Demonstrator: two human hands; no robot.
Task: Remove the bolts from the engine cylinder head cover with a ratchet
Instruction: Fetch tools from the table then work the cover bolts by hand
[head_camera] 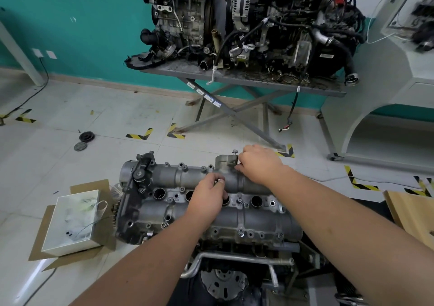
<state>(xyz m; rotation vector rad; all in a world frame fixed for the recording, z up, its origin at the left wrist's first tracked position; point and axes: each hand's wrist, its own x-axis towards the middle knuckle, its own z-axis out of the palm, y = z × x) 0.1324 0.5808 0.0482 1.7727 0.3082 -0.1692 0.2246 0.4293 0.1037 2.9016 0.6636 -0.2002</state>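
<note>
Head view: your two bare arms reach forward over the engine cylinder head cover, which lies low in the middle of the frame on top of an engine.
Cover position: lengthwise left to right, with a row of open round wells along its middle.
Raised bolt: it stands proud of the bracket at the cover's far edge, just left of your right hand, so it looks backed out but not lifted away.
Seated bolts: one in the middle row and one on the near flange appear still in place.
Empty holes: many flange holes show no bolt head, so I judge the job partly done, with several left.
Ratchet: none in sight.
Left hand: fingers curled at the cover's middle, pinching a small metal piece, likely a loose bolt.
Right hand: fingers bent down against the bracket; whether it holds anything, I cannot tell.
White box: left of the engine on flattened cardboard.
Background: another engine on a scissor stand.
</note>
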